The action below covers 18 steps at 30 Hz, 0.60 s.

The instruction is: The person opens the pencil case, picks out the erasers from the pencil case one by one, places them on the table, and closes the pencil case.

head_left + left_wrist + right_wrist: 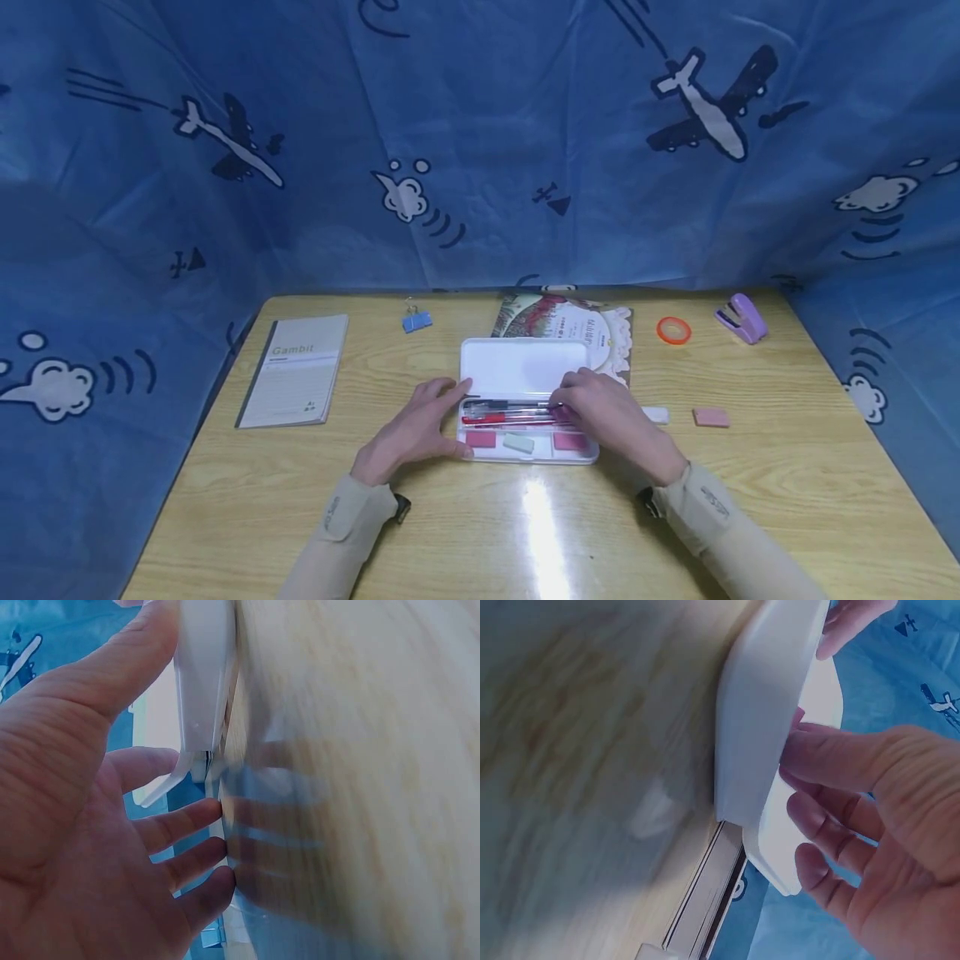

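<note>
While bracing the open pencil case (525, 367) from both sides, working low and close to the body at the middle of the desk (787, 467).

Nearest first: left hand (412, 429) laid against the case's left end, fingers (187, 821) straight and released, thumb along the front corner, gripping nothing. Right hand (611, 417) draped over the right end of the tray, fingers (817, 817) loosely bent above the pens (502, 410), thumb pressed to the white wall. Cannot tell whether pinching a pen or merely resting there; hidden under the knuckles in the head view.

Inside the tray: pens in a row, with a pink eraser (481, 439) and a pale green eraser (518, 443) in the front compartments. Lid folded back flat, lying partly on a printed booklet (577, 321).

Just right of the case: a white eraser (656, 414) and a second pink eraser (710, 417), loose on the wood.

Risks, as a judgement: light case, glossy desk, so likely to skate sideways under an uneven push. Could roll the pens out of line with a careless sweep of the right fingers. Might rock the lid on the booklet's edge and shift the whole case.

Farther out: notebook (294, 371) to the left, blue binder clip (416, 320), orange tape ring (673, 331), purple stapler (741, 317). Behind everything, blue aeroplane cloth (480, 125).
</note>
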Motion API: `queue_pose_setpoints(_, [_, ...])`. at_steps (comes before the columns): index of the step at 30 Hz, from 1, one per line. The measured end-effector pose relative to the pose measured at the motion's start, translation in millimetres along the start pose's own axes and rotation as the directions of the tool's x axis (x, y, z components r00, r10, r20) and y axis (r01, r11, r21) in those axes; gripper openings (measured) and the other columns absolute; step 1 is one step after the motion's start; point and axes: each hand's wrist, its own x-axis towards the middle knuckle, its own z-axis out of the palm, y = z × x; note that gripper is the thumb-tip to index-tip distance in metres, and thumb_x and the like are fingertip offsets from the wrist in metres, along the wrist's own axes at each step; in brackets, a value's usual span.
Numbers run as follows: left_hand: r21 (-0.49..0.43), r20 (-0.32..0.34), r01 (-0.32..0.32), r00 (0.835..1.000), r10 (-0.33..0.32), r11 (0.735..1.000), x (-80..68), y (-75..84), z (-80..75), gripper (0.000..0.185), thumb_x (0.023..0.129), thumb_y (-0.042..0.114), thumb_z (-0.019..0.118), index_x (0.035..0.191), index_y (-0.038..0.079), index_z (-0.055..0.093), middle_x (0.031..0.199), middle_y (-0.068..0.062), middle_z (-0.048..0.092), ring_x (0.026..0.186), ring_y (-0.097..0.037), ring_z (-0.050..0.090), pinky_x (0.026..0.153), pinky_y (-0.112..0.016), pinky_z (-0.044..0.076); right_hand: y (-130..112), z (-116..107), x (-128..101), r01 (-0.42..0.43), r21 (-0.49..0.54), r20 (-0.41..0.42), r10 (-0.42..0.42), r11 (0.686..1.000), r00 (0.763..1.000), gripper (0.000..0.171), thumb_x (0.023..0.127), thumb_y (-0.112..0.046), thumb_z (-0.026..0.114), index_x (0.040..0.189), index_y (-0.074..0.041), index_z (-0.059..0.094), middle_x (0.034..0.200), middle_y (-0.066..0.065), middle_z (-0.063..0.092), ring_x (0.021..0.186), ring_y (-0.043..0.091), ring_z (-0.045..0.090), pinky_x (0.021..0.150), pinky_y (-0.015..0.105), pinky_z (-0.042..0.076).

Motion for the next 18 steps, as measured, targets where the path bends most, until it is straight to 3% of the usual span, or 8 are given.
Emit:
queue_pose_setpoints(6, [0.001,0.002,0.008,1.000,-0.008,1.000,0.6,0.0,0.1,0.107,0.073,0.046,0.090,0.161,0.025,0.032,0.163,-0.010,0.034,0.151,-0.033,0.027,0.122,-0.054,0.034,-1.2,3.7,1.6,0.055,-0.038,-0.017,-0.056,0.998,0.998,0.022,0.081,-0.003,0.077,0.073,-0.022,0.068,0.083,-0.007,0.063,0.078,0.014,0.053,0.065,0.028,0.046])
queue_pose_setpoints(12, [0.004,0.005,0.005,1.000,-0.005,1.000,0.9,-0.2,0.9,0.107,0.073,0.046,0.090,0.161,0.025,0.031,0.163,-0.010,0.034,0.151,-0.033,0.027,0.122,-0.054,0.034,-3.1,3.2,1.9,0.073,-0.078,-0.014,-0.075,0.994,0.997,0.025,0.078,0.002,0.073,0.074,-0.020,0.062,0.079,-0.007,0.059,0.077,0.015,0.052,0.063,0.027,0.043])
queue_pose_setpoints(18, [0.010,0.002,0.000,1.000,0.000,1.000,1.4,-1.1,0.9,0.108,0.073,0.047,0.090,0.161,0.025,0.032,0.162,-0.011,0.034,0.151,-0.033,0.027,0.121,-0.054,0.034,-8.5,-4.9,0.7,0.053,0.002,0.011,-0.053,0.999,0.999,0.022,0.089,-0.012,0.075,0.084,-0.023,0.057,0.075,-0.011,0.055,0.076,0.012,0.050,0.064,0.026,0.039])
